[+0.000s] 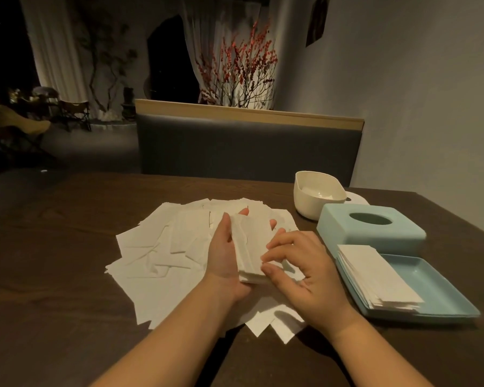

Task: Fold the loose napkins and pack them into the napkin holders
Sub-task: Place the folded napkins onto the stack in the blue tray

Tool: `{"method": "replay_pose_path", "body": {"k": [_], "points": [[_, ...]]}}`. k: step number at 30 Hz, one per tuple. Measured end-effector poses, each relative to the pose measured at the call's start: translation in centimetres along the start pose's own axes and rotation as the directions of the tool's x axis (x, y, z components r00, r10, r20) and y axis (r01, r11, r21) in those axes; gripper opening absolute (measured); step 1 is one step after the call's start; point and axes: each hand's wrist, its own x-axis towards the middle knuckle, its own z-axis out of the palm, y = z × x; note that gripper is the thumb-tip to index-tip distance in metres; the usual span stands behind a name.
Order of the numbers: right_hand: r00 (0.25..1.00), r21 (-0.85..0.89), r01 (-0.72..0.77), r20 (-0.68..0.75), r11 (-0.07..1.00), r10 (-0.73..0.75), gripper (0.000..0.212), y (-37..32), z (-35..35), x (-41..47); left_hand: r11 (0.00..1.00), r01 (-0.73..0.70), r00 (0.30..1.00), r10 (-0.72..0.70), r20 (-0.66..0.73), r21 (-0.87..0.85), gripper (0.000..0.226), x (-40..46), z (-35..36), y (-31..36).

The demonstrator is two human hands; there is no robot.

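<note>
Two bare hands meet in the middle of the frame, over a dark table [67, 247]. The left hand [224, 255] is palm up and holds a stack [252, 247] of folded napkins – its fingers curl round the far side of the stack, w/ the tips poking out past the top edge. The right hand [305, 266] is at the near end of the stack. Its thumb and fingers pinch the top napkin there, so both hands are grasping the stack.

Under and around the hands lies a big heap of loose napkins [162, 247], spread flat and overlapping, from center left down to the lower middle of the frame. Some are creased.

At right, a blue tray [442, 291] sits on the table. A 2nd stack of folded napkins [375, 275] lies in its left part, fanned a bit at the edge. Just behind the tray is a blue cover [369, 227] w/ an oval hole on top. Behind that, upper right of the table, is a white bowl-shaped holder [316, 196] – something white lies inside it, but I cannot tell what. A white lid [356, 201] peeks out beside it.

Across the table is a gray bench back [246, 146] w/ a wood top. Red berry branches [241, 65] stand behind it.
</note>
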Motion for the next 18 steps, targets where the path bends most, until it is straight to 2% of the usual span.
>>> {"method": "replay_pose_path", "body": {"k": [4, 6, 9, 11, 15, 18], "points": [[0.998, -0.013, 0.048, 0.041, 0.999, -0.047, 0.017, 0.00, 0.28, -0.06, 1.000, -0.002, 1.000, 0.002, -0.018, -0.004, 0.041, 0.10, -0.20, 0.06], [1.000, 0.002, 0.018, -0.002, 1.000, -0.018, 0.018, 0.15, 0.32, -0.03, 1.000, -0.005, 1.000, 0.005, -0.004, 0.000, 0.044, -0.02, -0.09, 0.30], [0.986, 0.032, -0.112, -0.125, 0.993, 0.115, 0.024, 0.40, -0.11, 0.19, 0.999, -0.037, 0.999, 0.038, -0.003, 0.020, 0.039, -0.05, -0.07, 0.42], [0.959, 0.054, -0.215, -0.178, 0.975, 0.221, 0.020, 0.33, -0.35, 0.37, 0.999, -0.039, 0.999, 0.039, -0.022, 0.030, 0.041, -0.07, -0.15, 0.39], [0.923, 0.078, -0.337, -0.166, 0.938, 0.346, 0.007, 0.29, -0.16, 0.48, 0.997, -0.030, 0.999, 0.031, -0.020, 0.067, 0.031, -0.38, 0.09, 0.43], [0.908, 0.098, -0.389, -0.129, 0.916, 0.399, 0.012, 0.35, 0.08, 0.57, 0.998, -0.039, 0.999, 0.038, 0.008, 0.053, 0.035, -0.20, -0.10, 0.35]]}}
